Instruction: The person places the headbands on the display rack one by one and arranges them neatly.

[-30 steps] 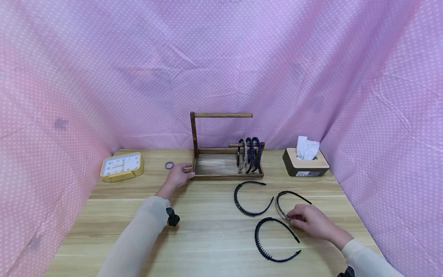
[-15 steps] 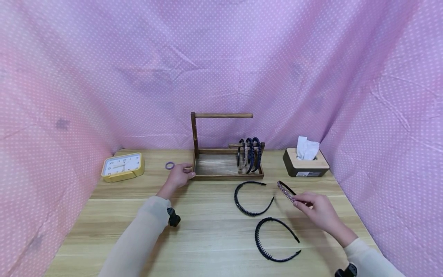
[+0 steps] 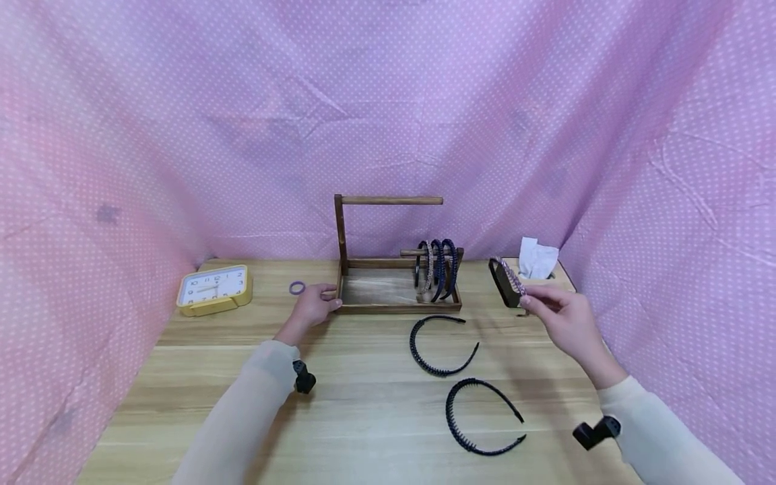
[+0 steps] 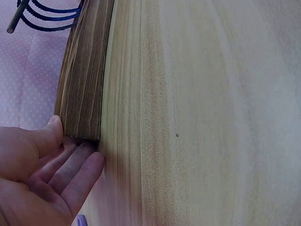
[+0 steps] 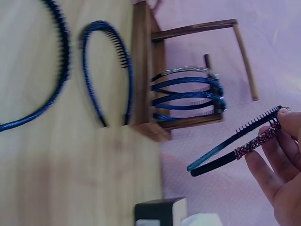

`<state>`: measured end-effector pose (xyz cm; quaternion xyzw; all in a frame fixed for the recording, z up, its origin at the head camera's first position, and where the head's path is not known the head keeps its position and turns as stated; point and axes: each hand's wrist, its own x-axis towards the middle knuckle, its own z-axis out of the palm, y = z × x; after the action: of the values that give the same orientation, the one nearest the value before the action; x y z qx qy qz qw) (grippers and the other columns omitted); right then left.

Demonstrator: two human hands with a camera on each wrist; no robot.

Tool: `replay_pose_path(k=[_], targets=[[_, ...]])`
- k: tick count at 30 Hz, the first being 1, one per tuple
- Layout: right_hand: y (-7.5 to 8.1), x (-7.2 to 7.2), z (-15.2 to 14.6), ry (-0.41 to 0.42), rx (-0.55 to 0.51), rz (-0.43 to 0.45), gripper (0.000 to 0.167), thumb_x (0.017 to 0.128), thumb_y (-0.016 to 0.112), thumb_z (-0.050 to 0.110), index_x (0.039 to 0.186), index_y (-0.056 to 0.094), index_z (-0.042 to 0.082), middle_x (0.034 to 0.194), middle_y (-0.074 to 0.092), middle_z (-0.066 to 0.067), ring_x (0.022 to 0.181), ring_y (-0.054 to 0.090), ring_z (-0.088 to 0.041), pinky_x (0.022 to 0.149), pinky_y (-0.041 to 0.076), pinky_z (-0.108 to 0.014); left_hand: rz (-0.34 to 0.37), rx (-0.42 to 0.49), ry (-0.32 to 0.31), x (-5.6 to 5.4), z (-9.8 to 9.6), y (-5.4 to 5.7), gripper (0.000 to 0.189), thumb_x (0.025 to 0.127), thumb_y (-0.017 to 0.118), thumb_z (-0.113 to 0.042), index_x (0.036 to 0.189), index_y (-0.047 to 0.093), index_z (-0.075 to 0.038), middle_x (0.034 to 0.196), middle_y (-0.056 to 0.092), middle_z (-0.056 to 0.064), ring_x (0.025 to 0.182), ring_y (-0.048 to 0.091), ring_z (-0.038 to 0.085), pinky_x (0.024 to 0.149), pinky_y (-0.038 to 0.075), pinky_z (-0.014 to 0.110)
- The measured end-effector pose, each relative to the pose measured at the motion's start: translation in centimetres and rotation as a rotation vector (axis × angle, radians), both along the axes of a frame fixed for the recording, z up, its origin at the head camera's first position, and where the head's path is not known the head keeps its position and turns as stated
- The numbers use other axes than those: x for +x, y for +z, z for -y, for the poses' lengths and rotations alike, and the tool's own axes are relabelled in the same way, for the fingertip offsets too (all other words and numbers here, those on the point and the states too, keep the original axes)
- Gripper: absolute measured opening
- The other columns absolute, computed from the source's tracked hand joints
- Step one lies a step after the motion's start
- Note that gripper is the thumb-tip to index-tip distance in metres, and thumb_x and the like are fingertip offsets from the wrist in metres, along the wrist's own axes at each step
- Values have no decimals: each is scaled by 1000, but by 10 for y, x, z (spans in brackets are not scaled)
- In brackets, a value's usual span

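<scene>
In the head view my left hand [image 3: 312, 306] holds the left end of a brown wooden rack [image 3: 394, 310], a tray with an upper and a lower bar. The left wrist view shows the thumb on one side of the rack's corner [image 4: 87, 75] and the fingers at its end. My right hand [image 3: 568, 322] pinches a black headband with pink sparkly beads [image 5: 258, 144] by its decorated curve, raised in front of the tissue box. Several headbands [image 3: 444, 269] hang on the rack's lower bar. The upper bar [image 3: 391, 201] carries nothing.
Two black toothed headbands, one farther back [image 3: 420, 353] and one nearer [image 3: 453, 417], lie on the table [image 3: 364, 417]. A tissue box [image 3: 564, 275] stands back right. A yellow clock [image 3: 213, 310] and a purple ring [image 3: 297, 287] lie at left. Pink dotted cloth [image 3: 388, 101] hangs behind.
My right hand has picked the beaded headband up off the table and raised it towards the tissue box at the back right. My left hand has stayed at the rack.
</scene>
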<state>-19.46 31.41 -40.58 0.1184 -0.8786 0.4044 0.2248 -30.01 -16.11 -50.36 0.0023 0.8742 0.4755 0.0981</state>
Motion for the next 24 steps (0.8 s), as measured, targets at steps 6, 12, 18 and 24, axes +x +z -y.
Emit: replay_pose_path(k=[6,12,18,24], targets=[[19,-28,18,-27,-113,-2,22,90,80,8,109,78,-2,86,78,2,75,64,13,67,53,-8,27,20,-2,0,0,2,51,101,65,-10,148,50,3,136,63,28,121,65,39,79,61,35],[44,-54,47,43,-257,-1,22,92,75,0,110,73,-13,90,79,-9,73,69,6,70,57,-12,19,19,-1,1,0,0,50,101,66,-9,147,50,3,135,64,27,122,65,38,81,61,36],[55,-86,72,59,-333,10,24,93,74,0,112,72,-14,101,76,-24,74,69,5,71,58,-15,-26,-10,4,2,0,1,49,99,67,-8,144,53,5,131,66,28,122,65,39,94,58,42],[42,-119,83,100,-410,29,28,93,76,7,114,73,-11,104,75,-25,75,71,2,73,60,-18,-23,-28,6,3,-3,2,48,99,67,-8,144,53,5,131,65,28,123,64,39,100,55,46]])
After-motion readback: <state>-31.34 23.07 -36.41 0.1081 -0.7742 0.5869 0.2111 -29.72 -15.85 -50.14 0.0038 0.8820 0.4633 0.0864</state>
